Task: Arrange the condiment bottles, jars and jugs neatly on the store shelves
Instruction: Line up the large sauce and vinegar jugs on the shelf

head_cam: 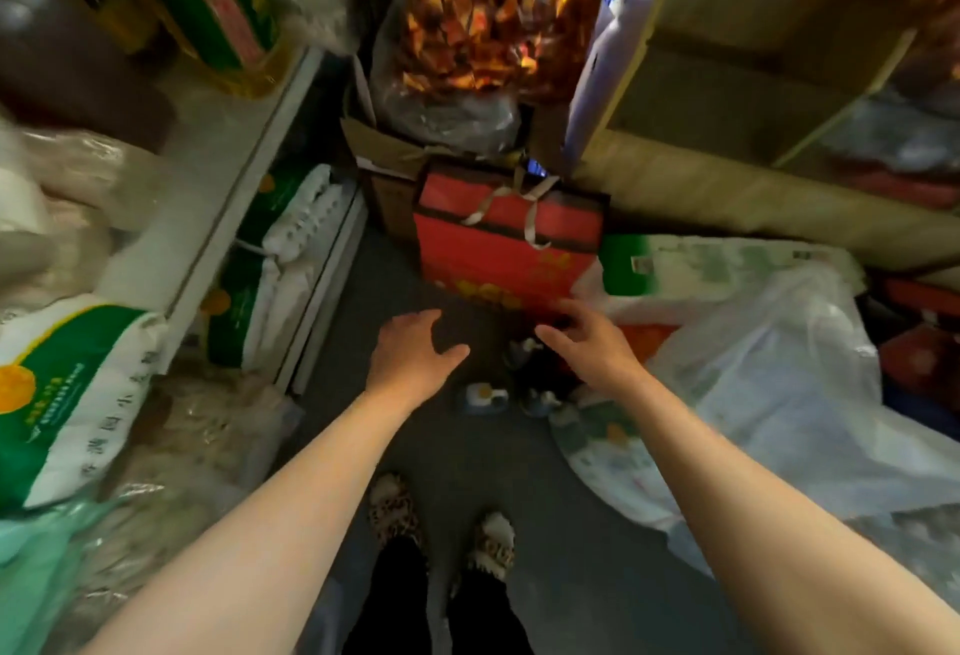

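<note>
Several bottles (524,379) on grey floor (374,290) between shelves (249,160).

A shelf (228,176) is seen along the left of the frame, with an oil jug (218,4) on it at the upper left and sacks (78,384) at the lower left. A box with a strap (506,243) is set in the middle, on the floor (374,290). Small bottles (519,384) are grouped just below it, between two hands (410,358). Plastic bags (769,373) are piled at the right.
</note>
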`<state>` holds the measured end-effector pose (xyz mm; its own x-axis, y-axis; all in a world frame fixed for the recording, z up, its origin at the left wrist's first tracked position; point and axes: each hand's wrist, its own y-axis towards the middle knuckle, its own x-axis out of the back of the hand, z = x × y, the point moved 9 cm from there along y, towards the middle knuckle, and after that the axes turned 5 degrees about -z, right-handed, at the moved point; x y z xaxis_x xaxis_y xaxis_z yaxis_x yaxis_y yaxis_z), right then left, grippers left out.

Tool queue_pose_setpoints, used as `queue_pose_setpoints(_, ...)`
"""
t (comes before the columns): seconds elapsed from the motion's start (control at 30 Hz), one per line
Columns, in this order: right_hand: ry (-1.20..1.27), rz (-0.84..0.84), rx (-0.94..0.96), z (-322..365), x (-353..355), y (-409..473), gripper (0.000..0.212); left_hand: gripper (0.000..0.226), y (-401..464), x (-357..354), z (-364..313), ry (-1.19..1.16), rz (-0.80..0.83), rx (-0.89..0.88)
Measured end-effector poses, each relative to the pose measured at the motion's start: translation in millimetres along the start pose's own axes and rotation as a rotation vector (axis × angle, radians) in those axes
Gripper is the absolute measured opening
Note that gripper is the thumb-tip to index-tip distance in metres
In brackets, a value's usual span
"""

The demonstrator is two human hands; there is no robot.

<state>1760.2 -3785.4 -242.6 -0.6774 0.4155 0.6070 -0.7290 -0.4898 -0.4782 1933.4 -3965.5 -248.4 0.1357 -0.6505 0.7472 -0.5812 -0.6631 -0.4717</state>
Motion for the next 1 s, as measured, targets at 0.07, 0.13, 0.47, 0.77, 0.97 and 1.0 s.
queue_pose_setpoints(0.07, 0.008, 0.010, -0.075, -43, -24, 12, 0.064, 0.070, 15, -39, 18, -0.070, 0.067, 0.030)
queue_pose_setpoints(0.13, 0.033, 0.035, -0.141, -89, -55, 25, 0.062, 0.068, 33, -83, 38, -0.104, 0.133, 0.047)
queue_pose_setpoints(0.47, 0.196, 0.098, -0.271, -281, -238, 109, 0.040, 0.068, 126, -308, 152, -0.254, 0.336, 0.104)
queue_pose_setpoints(0.77, 0.400, 0.059, -0.183, -348, -330, 178, 0.039, 0.091, 211, -429, 215, -0.409, 0.286, -0.009)
queue_pose_setpoints(0.97, 0.514, 0.087, -0.115, -358, -351, 189, 0.043, 0.086, 220, -446, 234, -0.483, 0.238, -0.061)
queue_pose_setpoints(1.0, 0.525, 0.101, -0.113, -360, -352, 190, 0.046, 0.088, 223, -449, 235, -0.484, 0.248, -0.034)
